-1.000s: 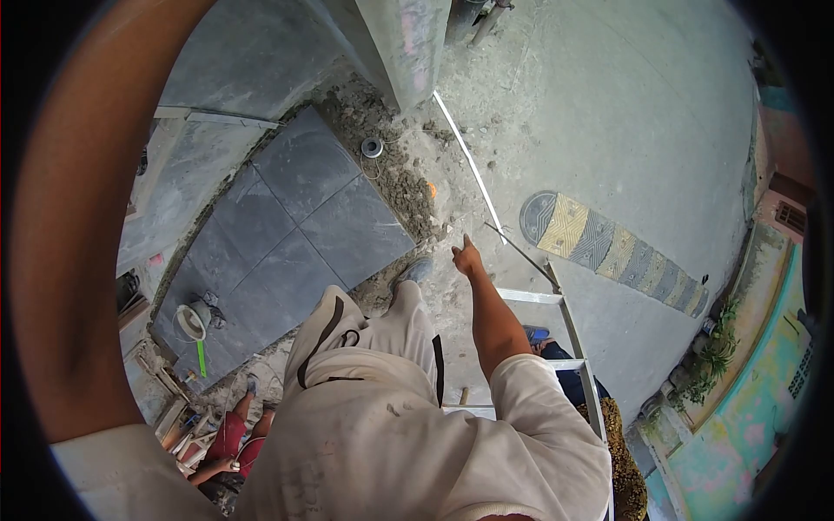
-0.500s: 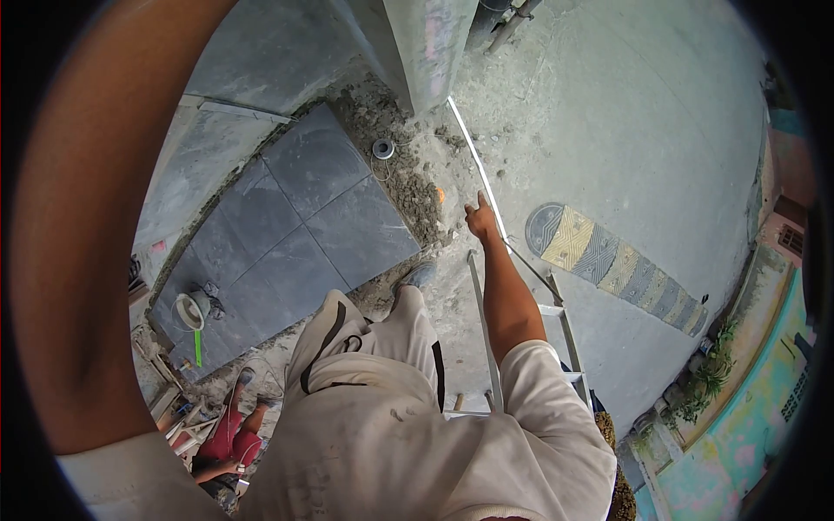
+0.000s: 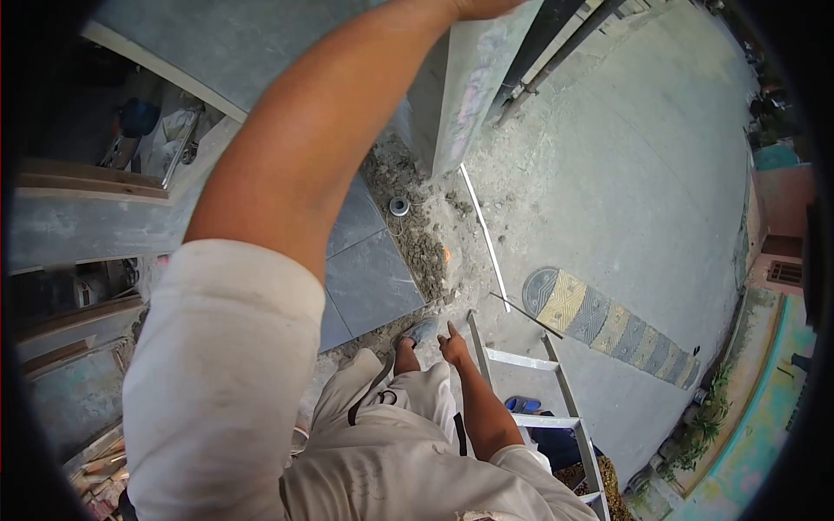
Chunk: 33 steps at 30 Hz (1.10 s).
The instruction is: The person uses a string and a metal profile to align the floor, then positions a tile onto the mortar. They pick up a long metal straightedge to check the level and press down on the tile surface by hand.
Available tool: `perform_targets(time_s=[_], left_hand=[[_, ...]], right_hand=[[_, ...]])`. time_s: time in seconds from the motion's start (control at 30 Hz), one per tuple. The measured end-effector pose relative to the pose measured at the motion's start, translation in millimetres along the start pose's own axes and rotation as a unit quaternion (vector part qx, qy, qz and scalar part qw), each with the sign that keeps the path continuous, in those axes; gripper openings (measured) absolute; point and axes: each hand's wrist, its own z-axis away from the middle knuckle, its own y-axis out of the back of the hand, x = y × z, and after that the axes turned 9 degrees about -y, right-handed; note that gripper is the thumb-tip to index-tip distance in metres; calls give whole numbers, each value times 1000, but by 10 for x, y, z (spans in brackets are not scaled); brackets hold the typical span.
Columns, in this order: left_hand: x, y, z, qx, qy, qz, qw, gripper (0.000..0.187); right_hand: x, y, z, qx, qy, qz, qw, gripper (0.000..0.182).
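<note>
My left arm is raised across the view; part of my left hand (image 3: pixel 488 7) shows at the top edge, over the pillar (image 3: pixel 473 87), its fingers cut off. Low in front of my body, my right hand (image 3: pixel 452 346) is empty, with its index finger stretched out and apart from the thumb. It is beside the upper end of a metal ladder (image 3: pixel 521 359). Beyond it, a long white strip (image 3: pixel 485 234) lies on the rough floor. A thin dark rod (image 3: pixel 526 315) lies near the strip's lower end.
Large grey tiles (image 3: pixel 373 282) lie left of a band of rubble (image 3: pixel 417 243), with a small roll (image 3: pixel 399 206) on it. A patterned yellow and grey path (image 3: pixel 608 326) crosses the concrete at right. Blue sandals (image 3: pixel 523 405) are beneath the ladder. Plants (image 3: pixel 699 425) line the far right.
My left arm has swung right and up, bringing part of the hand into view. My right hand has come down towards my body, away from the white strip. The view has shifted.
</note>
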Motion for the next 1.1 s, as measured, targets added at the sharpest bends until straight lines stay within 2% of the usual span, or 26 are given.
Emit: perform_targets(time_s=[0.03,0.07,0.1,0.17,0.2,0.23,0.27,0.3,0.33,0.37,0.43,0.47,0.5,0.53,0.6,0.63,0.67,0.7,0.73,0.77,0.8,0.83,0.87,0.9,1.03,1.1], left_hand=[[30,-21,49,13,49,89,995,27],[192,382,82,-43,121,105,986,37],[362,560,144,53,172,120,976,33],[971,1081,472,74,282,273,917,34],[1391,1410,761,9,332,365,870,31],[1920,1761,1144,-61,376,419,824,27],[2425,2251,1562,-157,420,498,742,25],[3031,2745,2097,-218,457,555,660,25],[3440,3398,2597,-325,469,579,582,24],[3961,4062,3176,-437,467,579,506,23],[4373,5699,3917,-537,514,507,436,20],[4581,6480,4286,-591,565,445,366,20],[4748,7210,4533,-606,655,332,305,18],[4620,7821,4654,-614,687,292,258,17],[4666,8792,4914,-630,710,176,262,20],[4470,9024,4750,-544,813,59,200,18],[4530,9253,4820,-501,847,21,176,18],[4570,9373,4838,-495,852,2,172,20],[4549,9364,4747,-429,890,-48,150,27],[4903,9421,4905,-402,883,-45,237,33],[5047,9322,4862,-406,875,-67,254,35],[4912,9214,4656,-360,904,-35,227,35],[4913,9101,4494,-323,919,-41,222,34],[5236,9014,4483,-306,923,-12,233,34],[5723,8939,3871,-249,958,49,133,38],[5958,9108,3633,-274,958,56,67,40]], right_hand=[[-126,86,190,-2,2,-9,1000,68],[-121,110,290,2,28,-43,999,68],[-19,80,292,0,31,-65,997,65],[469,-46,58,-24,19,-116,993,63],[1223,-296,-458,11,112,-69,991,67],[1256,-173,-381,6,44,-84,995,68],[1040,78,-83,-49,-77,-172,981,68],[1848,-24,-635,-2,-34,-84,996,68],[2273,56,-890,15,-5,-32,999,65],[2058,302,-738,-79,-177,-153,969,64],[1172,647,173,-58,-200,-159,965,63],[941,726,336,-60,-196,-115,972,64],[775,759,444,-59,-194,-71,977,65],[606,767,513,-52,-209,-82,973,64],[187,689,584,-60,-184,-26,981,63],[7,618,562,-65,-171,6,983,63],[-72,567,338,-80,-140,45,986,62],[-335,386,361,-57,-98,90,989,61],[-619,215,378,-85,-90,62,990,61],[-928,12,373,-113,-83,32,990,61],[-1245,-205,311,-164,-114,-16,980,61],[-1519,-443,286,-212,-152,-64,963,61],[-1730,-744,337,-187,-65,16,980,61],[-1926,-1071,427,-162,24,92,982,62],[-2520,-2217,966,-234,135,166,948,60],[-2639,-2725,1274,-282,189,190,921,58]])
